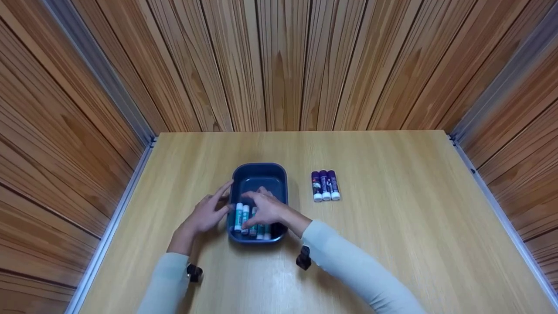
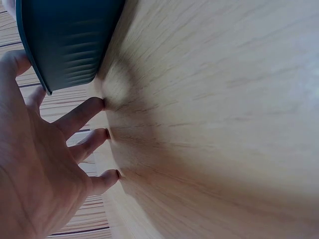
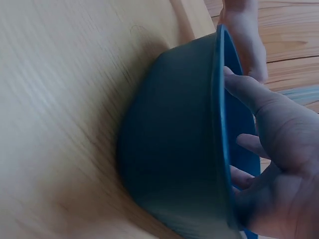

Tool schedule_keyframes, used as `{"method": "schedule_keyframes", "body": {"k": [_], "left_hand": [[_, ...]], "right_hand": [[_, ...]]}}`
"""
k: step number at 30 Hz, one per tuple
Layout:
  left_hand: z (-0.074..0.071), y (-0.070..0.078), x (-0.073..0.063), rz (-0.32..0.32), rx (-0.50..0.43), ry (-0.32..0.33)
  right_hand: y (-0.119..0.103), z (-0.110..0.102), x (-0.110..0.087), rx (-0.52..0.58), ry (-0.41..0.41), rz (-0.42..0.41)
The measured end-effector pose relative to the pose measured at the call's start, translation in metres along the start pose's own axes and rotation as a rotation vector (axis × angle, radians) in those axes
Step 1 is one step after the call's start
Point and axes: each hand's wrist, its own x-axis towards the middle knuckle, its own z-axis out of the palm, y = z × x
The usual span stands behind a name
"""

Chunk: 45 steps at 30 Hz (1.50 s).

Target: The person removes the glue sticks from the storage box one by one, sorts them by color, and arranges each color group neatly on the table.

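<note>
A dark blue plastic bin stands on the table, and several glue sticks with white caps and green-teal labels lie side by side at its near end. My left hand is at the bin's left side, thumb and index finger touching the rim. In the left wrist view its other fingers are spread toward the tabletop. My right hand reaches into the bin over the glue sticks, thumb and fingers apart, partly covering them. In the right wrist view, the bin wall hides some fingertips.
Three purple glue sticks with white ends lie in a row on the table, right of the bin. Wood-plank walls enclose the table at the back and sides, with metal rails along the side edges.
</note>
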Motion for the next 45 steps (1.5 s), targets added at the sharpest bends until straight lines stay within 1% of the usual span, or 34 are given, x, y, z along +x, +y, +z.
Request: {"method": "schedule_keyframes", "body": {"k": [5,13,20,25,29,33,37,45], "left_hand": [[0.000,0.000,-0.001,0.002,0.002,0.003],[-0.002,-0.001,-0.003,0.018,0.000,0.002],[-0.003,-0.001,-0.002,0.045,0.009,0.016],[-0.002,0.000,-0.002,0.031,0.000,0.011],[-0.001,0.000,-0.003,0.033,0.002,0.004],[0.000,-0.001,-0.002,0.035,0.005,0.001],[0.000,-0.001,-0.002,0.043,0.000,0.001],[-0.001,-0.001,-0.002,0.043,0.001,0.006]], "right_hand": [[-0.001,0.007,0.006,0.011,-0.017,0.038],[-0.002,0.012,0.013,-0.005,-0.034,0.077],[-0.007,0.016,0.018,-0.044,-0.004,0.088],[-0.010,0.020,0.019,-0.051,0.018,0.111],[-0.010,0.023,0.019,-0.092,0.024,0.124],[-0.011,0.026,0.021,-0.149,0.016,0.129],[-0.012,0.027,0.022,-0.173,0.011,0.131],[-0.011,0.027,0.019,-0.135,0.032,0.111]]}}
